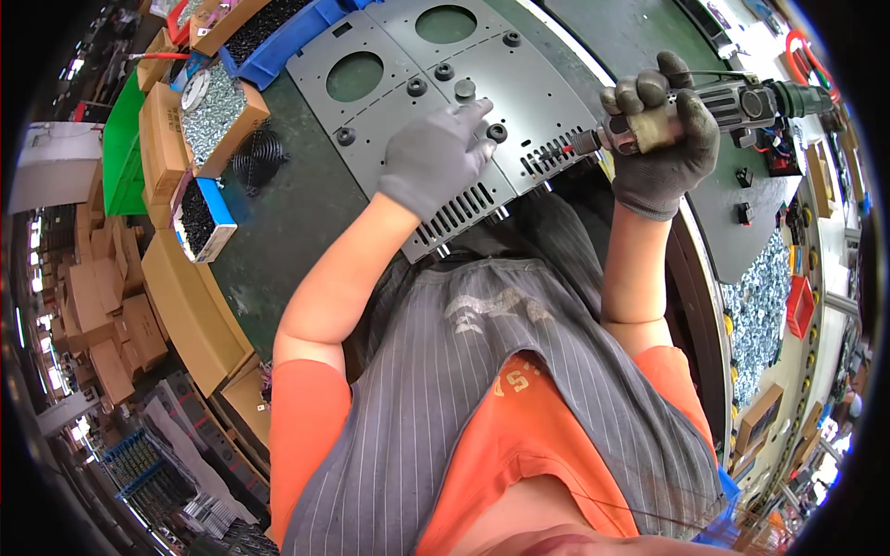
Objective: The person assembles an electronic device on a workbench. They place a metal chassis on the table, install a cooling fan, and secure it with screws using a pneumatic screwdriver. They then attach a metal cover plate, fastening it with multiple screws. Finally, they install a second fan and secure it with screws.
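Observation:
Two grey metal panels [394, 69] lie side by side on the dark green bench, with slots along their near edges and a large round hole in each. Several black round rubber feet [497, 133] stand on them. My left hand [434, 157], in a grey glove, rests on the panels with index finger and thumb apart, beside one foot and a small grey disc [464, 89]. Held in my gloved right hand [666, 139] is a power screwdriver [737, 104], wrapped in tape at the grip. Its bit points left, over the slotted near corner of the right panel.
At the left are a cardboard box of silver screws [215, 116], a box of small black parts [197, 221], a coiled black item [260, 162] and a green bin [125, 153]. A blue tray [278, 46] sits beyond. Loose silver screws [756, 301] and a red tray [799, 306] lie right.

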Motion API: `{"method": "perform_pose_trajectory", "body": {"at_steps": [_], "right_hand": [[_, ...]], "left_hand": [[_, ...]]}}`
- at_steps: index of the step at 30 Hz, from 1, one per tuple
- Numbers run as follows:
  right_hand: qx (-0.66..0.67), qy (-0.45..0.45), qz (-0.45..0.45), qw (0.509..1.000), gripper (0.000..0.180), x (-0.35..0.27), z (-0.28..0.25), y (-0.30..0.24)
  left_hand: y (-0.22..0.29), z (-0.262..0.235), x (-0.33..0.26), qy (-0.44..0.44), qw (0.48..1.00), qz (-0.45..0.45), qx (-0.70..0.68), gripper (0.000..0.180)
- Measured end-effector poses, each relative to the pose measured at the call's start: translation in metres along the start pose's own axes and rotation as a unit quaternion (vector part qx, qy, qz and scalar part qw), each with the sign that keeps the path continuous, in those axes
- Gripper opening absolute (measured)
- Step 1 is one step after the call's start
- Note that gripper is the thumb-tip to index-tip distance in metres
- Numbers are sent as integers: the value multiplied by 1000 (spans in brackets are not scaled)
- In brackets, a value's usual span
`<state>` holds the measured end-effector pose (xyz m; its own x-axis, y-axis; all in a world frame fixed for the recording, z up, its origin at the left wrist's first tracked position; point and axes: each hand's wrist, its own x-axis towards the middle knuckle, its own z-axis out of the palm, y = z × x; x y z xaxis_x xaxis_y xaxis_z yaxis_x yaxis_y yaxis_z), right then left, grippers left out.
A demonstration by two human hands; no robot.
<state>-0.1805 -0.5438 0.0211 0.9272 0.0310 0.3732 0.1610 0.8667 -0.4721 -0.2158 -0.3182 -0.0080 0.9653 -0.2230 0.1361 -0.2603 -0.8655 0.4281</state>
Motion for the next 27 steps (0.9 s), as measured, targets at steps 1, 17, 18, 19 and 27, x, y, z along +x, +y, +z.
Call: {"method": "perform_pose_trajectory", "body": {"at_steps": [1, 17, 18, 19, 27], "right_hand": [[-15, 4, -2, 1000, 51, 0, -1, -4], [-337, 72, -63, 936, 37, 28, -31, -30], [-320, 85, -47, 942, 37, 29, -30, -26], [-302, 98, -30, 948, 38, 29, -28, -23], [-383, 62, 39, 921, 42, 28, -28, -12]], "left_hand": [[1, 4, 6, -1, 999, 26, 25, 36], [67, 66, 71, -81, 990, 46, -109, 27], [68, 67, 70, -81, 990, 43, -106, 26], [69, 67, 69, -82, 991, 39, -103, 26], [70, 70, 67, -63, 993, 30, -90, 26]]}}
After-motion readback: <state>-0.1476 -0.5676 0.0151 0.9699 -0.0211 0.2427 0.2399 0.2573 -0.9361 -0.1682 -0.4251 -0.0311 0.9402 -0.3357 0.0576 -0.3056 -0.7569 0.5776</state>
